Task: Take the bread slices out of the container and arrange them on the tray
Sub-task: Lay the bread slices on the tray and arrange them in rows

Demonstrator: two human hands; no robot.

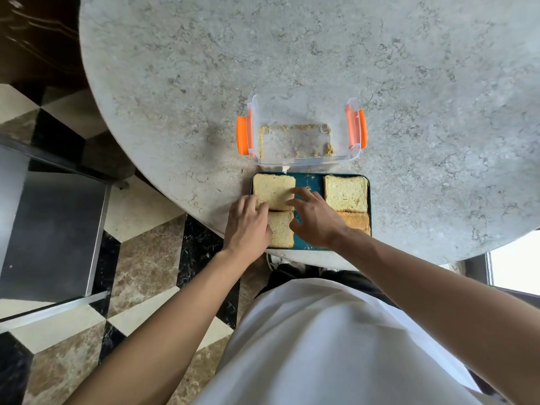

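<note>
Final step: container (304,133) empty at 12 o'clock — both hands, left (248,226) and right (314,220), fingers spread, holding nothing, square 4 slices (273,191) on the tray (309,182); next, lift away.

teal tray (309,182), orange container clips (242,139), checkered floor (140,276)

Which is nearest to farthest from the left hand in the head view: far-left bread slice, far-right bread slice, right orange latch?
From the left hand:
1. Far-left bread slice, touching its fingertips.
2. Far-right bread slice, across the tray.
3. Right orange latch, on the empty container's far side.
</note>
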